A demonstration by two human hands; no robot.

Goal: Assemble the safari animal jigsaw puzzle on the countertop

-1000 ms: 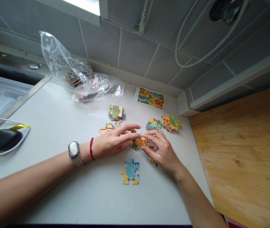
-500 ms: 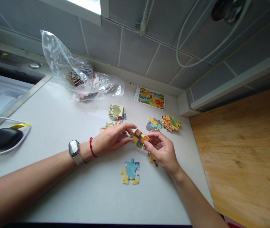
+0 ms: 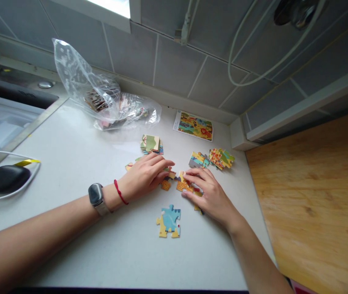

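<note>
My left hand [image 3: 146, 173], palm down, has its fingertips on an orange-spotted puzzle piece [image 3: 165, 185] at the middle of the white table. Facing it, my right hand [image 3: 209, 194] rests its fingers on another yellow and orange spotted piece [image 3: 183, 183]. A small gap parts the two pieces. My right palm partly covers a further yellow piece [image 3: 198, 206]. Nearer the front lies a blue and yellow piece [image 3: 169, 221], flat and untouched. Some pieces under my left hand are mostly hidden.
Behind the hands are a green-topped stack [image 3: 150, 143], grey and blue pieces [image 3: 198, 160], a pile of orange and green pieces [image 3: 221, 158] and a picture card [image 3: 194, 125]. A clear plastic bag [image 3: 125, 110] stands further back. A black mouse-like object [image 3: 5, 179] lies left.
The spotted pieces held up together between my hands are now down at the table and apart, one under each hand. My fingers have flattened over them.
</note>
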